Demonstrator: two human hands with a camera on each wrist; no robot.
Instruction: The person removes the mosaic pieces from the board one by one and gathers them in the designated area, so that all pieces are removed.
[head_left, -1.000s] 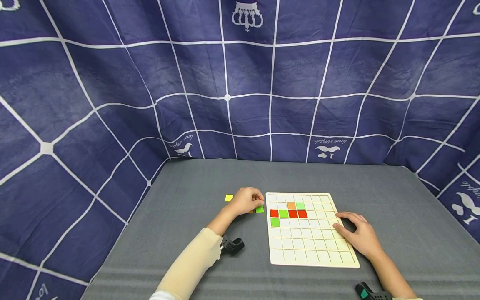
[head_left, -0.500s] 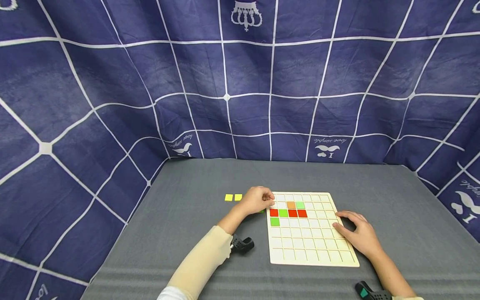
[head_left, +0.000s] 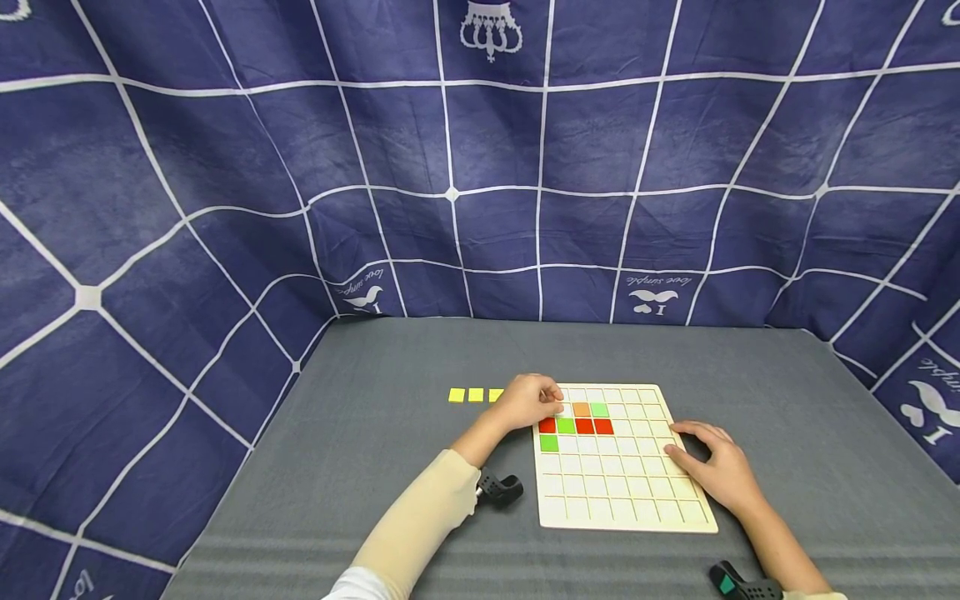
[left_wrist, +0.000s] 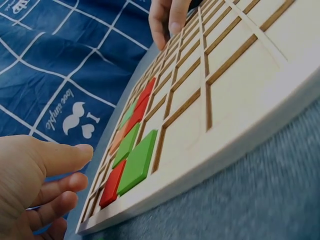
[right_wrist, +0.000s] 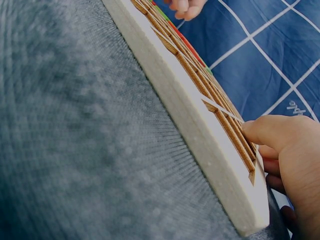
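Observation:
A pale wooden grid board [head_left: 630,475] lies on the grey table. Red tiles [head_left: 594,426], green tiles [head_left: 549,443], an orange tile [head_left: 581,409] and a light green tile [head_left: 599,409] sit in its upper left cells. My left hand [head_left: 527,402] hovers over the board's upper left, thumb and fingers bent towards each other. Whether a tile is between its fingertips is hidden in the head view; none shows in the left wrist view. My right hand [head_left: 716,471] rests on the board's right edge, with the thumb [right_wrist: 260,131] touching its top.
Yellow tiles [head_left: 476,395] lie in a row left of the board, one partly behind my left hand. A blue cloth [head_left: 495,233] with white lines hangs behind the table. Each wrist wears a black strap device [head_left: 501,488].
My left hand has moved right, from the loose tiles beside the board to above its upper left cells. More yellow tiles show behind it. The right hand stays in place.

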